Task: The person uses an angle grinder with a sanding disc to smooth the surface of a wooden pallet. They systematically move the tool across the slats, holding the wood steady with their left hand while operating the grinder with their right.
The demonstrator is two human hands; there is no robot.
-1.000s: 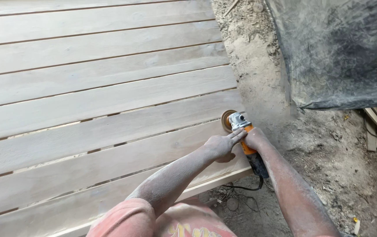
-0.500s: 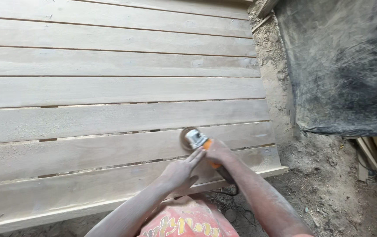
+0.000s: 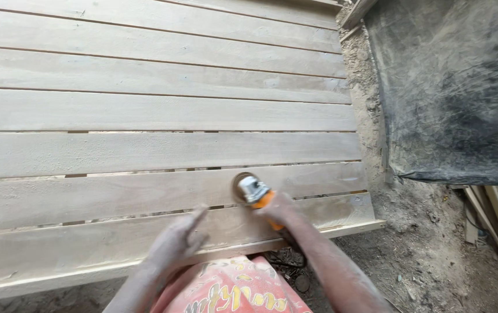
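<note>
Pale, dust-coated wooden planks [image 3: 144,110] lie side by side, flat and level, with narrow gaps between them, so a tool can ride along one board at a time. The small orange-and-silver angle grinder with a round sanding disc [image 3: 251,191] sits disc-down on the second plank from the near edge, just ahead of the right hand [image 3: 277,210], which is wrapped fully around the orange body behind the head. That grip keeps the disc flat against the wood (a one-handed hold). The right forearm runs in from the lower right, wrist fairly straight.

The left hand [image 3: 176,240] is off the tool, apart from it to the left, above the nearest plank. It holds nothing; the fingers are loosely extended, one pointing forward, though motion blur hides the finer detail. Both forearms are grey with dust.

Beyond the right hand, past the plank ends, lie sandy ground [image 3: 429,237] and a dark dusty tarpaulin sheet [image 3: 457,87].
</note>
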